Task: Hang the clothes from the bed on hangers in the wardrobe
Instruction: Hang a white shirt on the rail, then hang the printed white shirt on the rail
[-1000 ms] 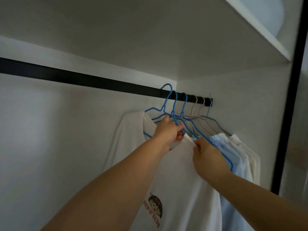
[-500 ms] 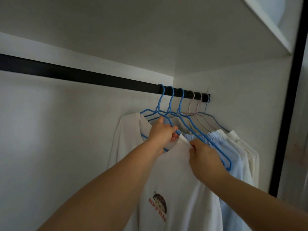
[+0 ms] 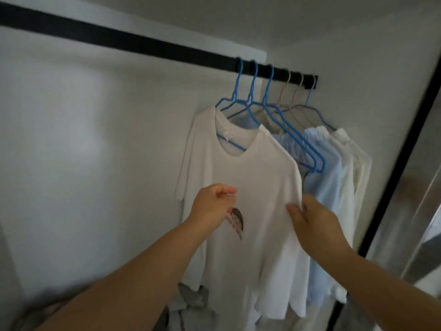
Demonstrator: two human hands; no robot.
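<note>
The white T-shirt (image 3: 250,187) is hung on a blue hanger (image 3: 235,108) from the black rail (image 3: 143,45) (leftmost garment). Its right sleeve hem is pinched by the right hand (image 3: 315,225); the left hand (image 3: 212,206), loosely curled before its chest, holds nothing.

Inside a home wardrobe.
A black rail (image 3: 143,43) carries wire hangers (image 3: 269,108) with shirts (image 3: 257,177) between white walls (image 3: 83,139).

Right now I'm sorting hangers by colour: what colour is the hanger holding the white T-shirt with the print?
Blue hanger, seen in the head view, inside the white T-shirt's collar.
</note>
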